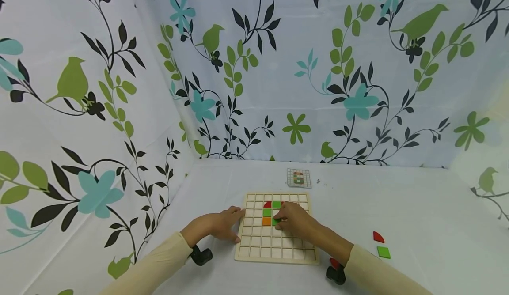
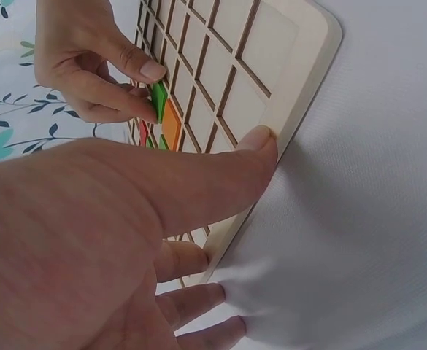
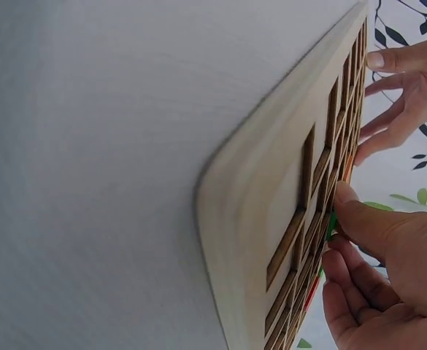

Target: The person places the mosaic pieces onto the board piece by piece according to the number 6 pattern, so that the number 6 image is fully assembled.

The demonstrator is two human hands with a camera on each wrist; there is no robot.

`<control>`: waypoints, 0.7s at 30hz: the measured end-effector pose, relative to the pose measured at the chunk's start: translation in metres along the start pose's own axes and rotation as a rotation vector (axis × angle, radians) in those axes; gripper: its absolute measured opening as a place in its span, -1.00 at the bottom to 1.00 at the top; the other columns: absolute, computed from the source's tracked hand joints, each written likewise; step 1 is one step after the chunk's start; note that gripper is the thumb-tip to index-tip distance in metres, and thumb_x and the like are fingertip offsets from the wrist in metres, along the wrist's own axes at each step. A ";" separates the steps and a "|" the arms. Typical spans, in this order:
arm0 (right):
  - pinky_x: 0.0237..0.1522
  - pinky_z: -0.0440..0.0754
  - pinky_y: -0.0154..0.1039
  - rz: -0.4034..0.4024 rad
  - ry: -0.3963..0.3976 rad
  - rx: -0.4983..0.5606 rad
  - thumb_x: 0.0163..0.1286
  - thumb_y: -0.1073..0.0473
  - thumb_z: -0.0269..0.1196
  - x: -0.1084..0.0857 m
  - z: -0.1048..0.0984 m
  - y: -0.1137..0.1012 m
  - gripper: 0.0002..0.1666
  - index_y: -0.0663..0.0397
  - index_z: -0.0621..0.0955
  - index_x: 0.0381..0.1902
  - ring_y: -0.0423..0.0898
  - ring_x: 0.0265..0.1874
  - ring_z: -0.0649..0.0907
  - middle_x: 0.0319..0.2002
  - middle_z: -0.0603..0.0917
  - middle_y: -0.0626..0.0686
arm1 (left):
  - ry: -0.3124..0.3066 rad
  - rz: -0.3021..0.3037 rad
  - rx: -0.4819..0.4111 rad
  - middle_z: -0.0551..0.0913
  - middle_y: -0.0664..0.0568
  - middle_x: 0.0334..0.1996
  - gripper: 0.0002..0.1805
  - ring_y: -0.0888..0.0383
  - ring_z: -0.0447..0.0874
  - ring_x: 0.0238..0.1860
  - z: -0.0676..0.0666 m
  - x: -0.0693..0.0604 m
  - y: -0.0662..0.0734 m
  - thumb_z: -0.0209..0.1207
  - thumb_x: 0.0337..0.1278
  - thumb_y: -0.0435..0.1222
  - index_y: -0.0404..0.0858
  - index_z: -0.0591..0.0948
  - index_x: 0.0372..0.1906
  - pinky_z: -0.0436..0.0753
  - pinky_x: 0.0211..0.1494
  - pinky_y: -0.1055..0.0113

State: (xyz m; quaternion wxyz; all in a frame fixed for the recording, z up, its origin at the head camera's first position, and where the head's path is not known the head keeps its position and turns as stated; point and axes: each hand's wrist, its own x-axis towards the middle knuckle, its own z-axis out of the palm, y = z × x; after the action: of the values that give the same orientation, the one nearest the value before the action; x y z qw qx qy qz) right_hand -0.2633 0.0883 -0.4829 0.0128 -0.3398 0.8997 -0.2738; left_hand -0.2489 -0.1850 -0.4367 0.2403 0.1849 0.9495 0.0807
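A wooden grid board [image 1: 260, 254] lies on the white table. My left hand [image 1: 222, 224] rests at its left edge, the thumb [image 2: 249, 157] on the rim and the other fingers along the side. Over the middle of the grid, my right hand [image 1: 296, 221] pinches a green square tile [image 2: 158, 100] between thumb and fingers. Beside that tile sits an orange square tile [image 1: 267, 221] in its cell. Above the orange one are a green square tile [image 1: 267, 213], a red rounded tile [image 1: 267, 205] and another green tile [image 1: 276, 204]. The right hand partly hides the cells beneath it.
Behind the board lies a small grid pattern card [image 1: 298, 178]. To the right are a loose red quarter-round tile [image 1: 378, 237] and a green square tile [image 1: 383, 252]. Another red tile [image 1: 335, 263] shows by the right wrist. A patterned curtain [image 1: 254, 122] hangs behind.
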 end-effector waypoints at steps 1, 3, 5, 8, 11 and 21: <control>-0.13 0.65 -0.27 -0.005 0.007 -0.001 0.24 0.27 0.55 0.000 0.000 0.001 -0.67 0.24 0.83 -0.02 -0.17 -0.23 0.62 -0.18 0.81 0.02 | -0.001 0.000 0.000 0.22 -0.14 0.61 -0.01 -0.09 0.28 0.59 0.000 0.000 0.000 0.48 0.25 -0.09 -0.20 0.22 0.66 0.39 0.56 -0.06; -0.13 0.65 -0.27 -0.014 0.019 -0.007 0.25 0.26 0.55 -0.002 0.001 0.001 -0.65 0.23 0.82 -0.01 -0.18 -0.24 0.60 -0.18 0.79 0.03 | -0.001 0.000 -0.005 0.22 -0.14 0.61 0.00 -0.09 0.28 0.59 -0.001 0.000 0.001 0.48 0.25 -0.09 -0.20 0.22 0.66 0.39 0.56 -0.06; -0.13 0.65 -0.25 -0.010 0.030 -0.006 0.26 0.24 0.54 -0.004 0.001 0.001 -0.64 0.23 0.81 0.01 -0.16 -0.24 0.59 -0.18 0.77 0.03 | -0.002 -0.001 -0.008 0.22 -0.14 0.61 0.00 -0.10 0.28 0.59 -0.001 0.000 0.001 0.48 0.24 -0.09 -0.21 0.22 0.66 0.38 0.56 -0.07; -0.09 0.66 -0.19 0.022 0.057 0.019 0.30 0.22 0.53 -0.009 0.001 0.001 -0.65 0.23 0.80 0.02 -0.12 -0.21 0.61 -0.16 0.73 0.02 | -0.003 0.003 -0.013 0.21 -0.15 0.61 0.00 -0.11 0.28 0.59 -0.002 0.000 0.001 0.49 0.24 -0.10 -0.22 0.22 0.66 0.39 0.56 -0.09; -0.02 0.69 -0.13 0.087 0.091 0.101 0.36 0.21 0.49 -0.018 -0.005 0.000 -0.68 0.21 0.78 0.04 -0.09 -0.13 0.64 -0.13 0.71 0.01 | -0.004 0.011 -0.006 0.21 -0.17 0.61 0.00 -0.12 0.27 0.59 -0.002 -0.001 0.000 0.48 0.25 -0.09 -0.23 0.22 0.66 0.38 0.56 -0.08; 0.08 0.73 -0.16 0.206 0.198 0.216 0.47 0.17 0.40 -0.067 -0.047 0.017 -0.75 0.06 0.76 0.06 -0.14 -0.06 0.69 -0.02 0.75 -0.01 | 0.001 0.022 0.006 0.22 -0.20 0.60 -0.01 -0.14 0.30 0.58 -0.003 -0.002 0.000 0.48 0.25 -0.10 -0.25 0.23 0.65 0.39 0.55 -0.09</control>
State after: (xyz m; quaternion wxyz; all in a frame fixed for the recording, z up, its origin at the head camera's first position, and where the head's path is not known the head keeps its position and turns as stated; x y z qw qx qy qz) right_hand -0.2319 0.1628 -0.4626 -0.0111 -0.2137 0.8919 -0.3983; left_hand -0.2483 -0.1858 -0.4328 0.2381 0.1960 0.9478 0.0804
